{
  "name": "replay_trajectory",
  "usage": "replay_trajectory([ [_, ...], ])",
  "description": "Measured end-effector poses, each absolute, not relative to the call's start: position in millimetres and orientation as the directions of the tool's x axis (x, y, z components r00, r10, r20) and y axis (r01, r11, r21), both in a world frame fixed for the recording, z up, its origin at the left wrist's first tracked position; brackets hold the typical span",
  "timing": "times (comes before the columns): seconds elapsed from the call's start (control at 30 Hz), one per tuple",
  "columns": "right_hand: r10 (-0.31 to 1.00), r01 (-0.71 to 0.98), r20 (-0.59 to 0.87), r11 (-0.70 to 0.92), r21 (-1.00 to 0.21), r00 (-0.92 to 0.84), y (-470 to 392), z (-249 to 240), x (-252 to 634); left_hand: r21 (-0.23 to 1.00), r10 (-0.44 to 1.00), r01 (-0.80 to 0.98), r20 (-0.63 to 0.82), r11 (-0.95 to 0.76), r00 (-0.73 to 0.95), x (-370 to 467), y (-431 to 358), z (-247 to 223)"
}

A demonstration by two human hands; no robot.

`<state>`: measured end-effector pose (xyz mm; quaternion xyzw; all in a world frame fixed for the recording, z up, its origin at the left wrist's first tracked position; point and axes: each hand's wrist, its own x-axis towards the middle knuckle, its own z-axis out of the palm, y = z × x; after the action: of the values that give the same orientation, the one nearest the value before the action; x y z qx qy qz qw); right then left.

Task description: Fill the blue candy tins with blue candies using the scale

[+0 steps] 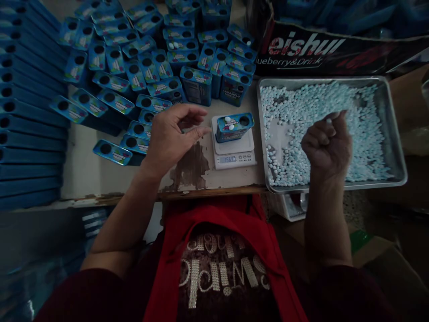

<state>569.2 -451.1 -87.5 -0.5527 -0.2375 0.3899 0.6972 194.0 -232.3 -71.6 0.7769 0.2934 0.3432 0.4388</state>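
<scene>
My left hand (174, 136) hovers left of a small white digital scale (250, 145), its thumb and fingers apart with nothing seen between them. On the scale stands a blue tin (231, 134) with a round hole in its lid. Two pale candies (229, 123) lie on top of that lid, beside the printed label. My right hand (330, 143) is over a metal tray (398, 147) of pale blue and white candies (365, 134). Its fingers are curled in, and a small white candy (329, 121) shows at the fingertips.
Many blue tins (115, 58) with holes in their lids crowd the back and left of the table. A stacked row of tins (30, 138) lines the left edge. A black printed cardboard box (311, 49) stands behind the tray. The worn wooden table edge (214, 190) runs in front.
</scene>
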Motion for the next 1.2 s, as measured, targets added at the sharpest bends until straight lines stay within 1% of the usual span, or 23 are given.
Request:
replay_trajectory([
  [0.07,0.822,-0.108,-0.089,-0.034,-0.994,0.562,-473.2,-93.3,578.4,0.868,0.741,0.145,0.306,-0.475,0.598,203.0,-231.7,-64.6],
  [0.1,0.817,-0.049,-0.077,-0.060,-0.997,0.572,-480.8,-95.2,581.9,0.859,0.736,0.157,0.307,-0.487,0.604,207.3,-232.1,-61.1],
  [0.17,0.805,-0.007,-0.065,-0.076,-0.997,0.589,-489.5,-97.4,586.6,0.838,0.724,0.184,0.308,-0.513,0.617,214.5,-233.7,-55.5],
  [0.27,0.804,-0.044,-0.023,0.003,-0.999,0.594,-489.6,-98.3,588.2,0.811,0.717,0.209,0.323,-0.546,0.618,220.0,-236.9,-51.4],
  [0.37,0.839,-0.117,-0.013,0.060,-0.991,0.545,-481.0,-97.3,585.4,0.788,0.741,0.316,0.247,-0.529,0.624,221.4,-239.4,-50.9],
  [0.43,0.873,-0.180,-0.054,0.039,-0.983,0.485,-473.7,-96.3,582.7,0.776,0.750,0.368,0.197,-0.513,0.631,222.4,-240.3,-51.5],
  [0.57,0.905,-0.286,-0.123,-0.002,-0.958,0.406,-461.2,-97.0,580.3,0.772,0.745,0.332,0.259,-0.542,0.614,226.3,-241.6,-54.3],
  [0.67,0.903,-0.328,-0.175,-0.040,-0.944,0.393,-456.5,-102.0,582.1,0.752,0.741,0.339,0.282,-0.565,0.609,229.3,-242.5,-56.6],
  [0.77,0.883,-0.330,-0.235,-0.098,-0.939,0.406,-455.9,-109.5,584.3,0.753,0.735,0.320,0.303,-0.575,0.606,230.8,-243.2,-58.4],
  [0.9,0.847,-0.292,-0.275,-0.151,-0.945,0.454,-459.1,-118.1,586.0,0.762,0.722,0.266,0.351,-0.590,0.596,231.4,-242.6,-59.4],
  [1.07,0.831,-0.246,-0.267,-0.163,-0.956,0.489,-463.8,-124.4,588.1,0.734,0.731,0.349,0.285,-0.582,0.619,232.9,-239.9,-58.1],
  [1.2,0.832,-0.251,-0.272,-0.165,-0.954,0.484,-464.8,-126.0,586.3,0.736,0.733,0.346,0.291,-0.583,0.615,233.8,-240.8,-56.4],
])
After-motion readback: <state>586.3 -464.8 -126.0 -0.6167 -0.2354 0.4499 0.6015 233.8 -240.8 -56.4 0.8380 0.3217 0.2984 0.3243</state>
